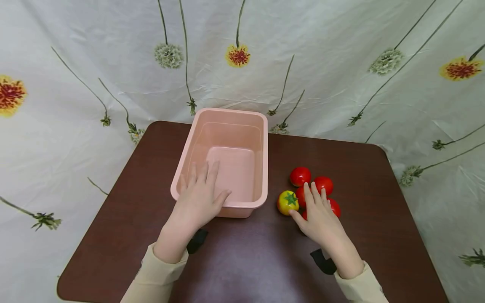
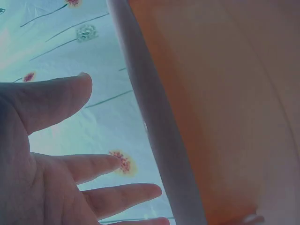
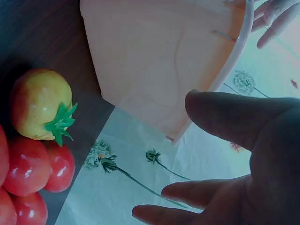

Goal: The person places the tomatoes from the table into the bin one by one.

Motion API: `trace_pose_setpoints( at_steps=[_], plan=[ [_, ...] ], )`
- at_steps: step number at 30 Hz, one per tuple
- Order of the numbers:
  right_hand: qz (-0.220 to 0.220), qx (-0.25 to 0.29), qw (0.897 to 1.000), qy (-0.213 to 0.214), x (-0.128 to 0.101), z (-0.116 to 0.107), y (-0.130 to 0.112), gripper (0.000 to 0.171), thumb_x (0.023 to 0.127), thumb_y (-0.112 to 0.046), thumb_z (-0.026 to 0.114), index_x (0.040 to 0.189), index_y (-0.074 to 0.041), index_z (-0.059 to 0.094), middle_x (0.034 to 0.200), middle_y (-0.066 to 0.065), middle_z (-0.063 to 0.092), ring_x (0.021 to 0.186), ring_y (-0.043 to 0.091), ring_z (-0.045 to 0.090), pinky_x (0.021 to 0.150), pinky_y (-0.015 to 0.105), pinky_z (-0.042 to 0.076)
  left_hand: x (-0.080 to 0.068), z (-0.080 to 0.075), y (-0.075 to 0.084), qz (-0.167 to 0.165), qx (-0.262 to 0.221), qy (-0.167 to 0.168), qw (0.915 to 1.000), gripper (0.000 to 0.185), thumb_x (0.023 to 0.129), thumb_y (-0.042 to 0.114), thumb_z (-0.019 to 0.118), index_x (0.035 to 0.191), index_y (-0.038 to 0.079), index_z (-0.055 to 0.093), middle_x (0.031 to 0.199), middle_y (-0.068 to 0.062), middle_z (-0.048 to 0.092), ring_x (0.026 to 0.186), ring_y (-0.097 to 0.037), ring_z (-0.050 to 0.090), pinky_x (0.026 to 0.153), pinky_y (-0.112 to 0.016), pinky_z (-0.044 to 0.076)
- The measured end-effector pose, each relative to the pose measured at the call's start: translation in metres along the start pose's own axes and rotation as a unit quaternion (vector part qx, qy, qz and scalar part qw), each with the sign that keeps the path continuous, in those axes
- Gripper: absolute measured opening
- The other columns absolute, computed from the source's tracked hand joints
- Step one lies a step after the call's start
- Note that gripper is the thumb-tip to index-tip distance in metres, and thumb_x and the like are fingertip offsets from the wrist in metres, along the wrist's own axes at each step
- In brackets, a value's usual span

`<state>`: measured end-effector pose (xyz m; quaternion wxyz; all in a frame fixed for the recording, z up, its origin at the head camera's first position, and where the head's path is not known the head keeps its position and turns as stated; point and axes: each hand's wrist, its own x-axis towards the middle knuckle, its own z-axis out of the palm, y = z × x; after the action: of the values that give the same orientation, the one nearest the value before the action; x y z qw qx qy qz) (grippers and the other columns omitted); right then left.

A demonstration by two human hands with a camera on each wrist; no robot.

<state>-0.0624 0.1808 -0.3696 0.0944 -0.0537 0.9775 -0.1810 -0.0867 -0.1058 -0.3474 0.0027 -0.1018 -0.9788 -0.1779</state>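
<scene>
A pink plastic tub (image 1: 263, 168) stands on the table with its mouth up, and its floor shows bare. Over its near left part hovers my left hand (image 1: 198, 200), fingers spread and holding nothing; the left wrist view shows the fingers apart beside the tub's rim (image 2: 154, 122). Right of the tub lies a cluster of red tomatoes (image 1: 300, 176) with one yellow tomato (image 1: 288, 203) that has a green star-shaped calyx. Above this cluster is my right hand (image 1: 322, 219), fingers extended, partly hiding several red tomatoes. Its palm (image 3: 276, 164) holds nothing in the right wrist view.
The dark brown table (image 1: 151, 189) has rounded corners. Behind it and at its sides hangs a white cloth (image 1: 329, 92) printed with flowers, close to the tub's far end. Dark straps (image 1: 197, 240) show at both wrists, below cream sleeves (image 1: 155, 277).
</scene>
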Motion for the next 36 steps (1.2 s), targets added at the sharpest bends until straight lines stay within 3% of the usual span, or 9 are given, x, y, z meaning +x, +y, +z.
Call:
trace_pose_setpoints(
  at_steps=[18, 27, 36],
  plan=[
    [0.047, 0.028, 0.998, -0.036, -0.008, 0.012, 0.018, 0.085, 0.094, -0.035, 0.062, 0.153, 0.007, 0.019, 0.160, 0.032, 0.012, 0.144, 0.059, 0.009, 0.113, 0.067, 0.019, -0.004, -0.002, -0.021, -0.031, 0.001, 0.005, 0.9995, 0.078, 0.096, 0.037, 0.058, 0.156, 0.003, 0.021, 0.156, -0.031, 0.026, 0.145, -0.057, 0.012, 0.109, -0.077, 0.014],
    [0.054, 0.031, 0.997, -0.041, -0.010, 0.022, 0.027, 0.087, 0.093, -0.035, 0.064, 0.153, 0.009, 0.019, 0.158, 0.033, 0.015, 0.142, 0.060, 0.012, 0.106, 0.069, 0.031, -0.008, -0.004, -0.037, -0.062, -0.021, -0.008, 0.9978, 0.080, 0.097, 0.038, 0.056, 0.155, -0.002, 0.017, 0.157, -0.035, 0.017, 0.143, -0.059, 0.012, 0.109, -0.076, 0.015],
    [0.073, 0.033, 0.995, -0.052, -0.012, 0.030, 0.032, 0.089, 0.092, -0.033, 0.066, 0.152, 0.010, 0.018, 0.157, 0.035, 0.016, 0.142, 0.059, 0.014, 0.103, 0.071, 0.033, -0.010, -0.006, -0.064, -0.087, -0.051, 0.003, 0.9949, 0.089, 0.097, 0.041, 0.056, 0.156, -0.005, 0.007, 0.155, -0.040, 0.014, 0.138, -0.061, 0.022, 0.106, -0.073, 0.028]
  ],
)
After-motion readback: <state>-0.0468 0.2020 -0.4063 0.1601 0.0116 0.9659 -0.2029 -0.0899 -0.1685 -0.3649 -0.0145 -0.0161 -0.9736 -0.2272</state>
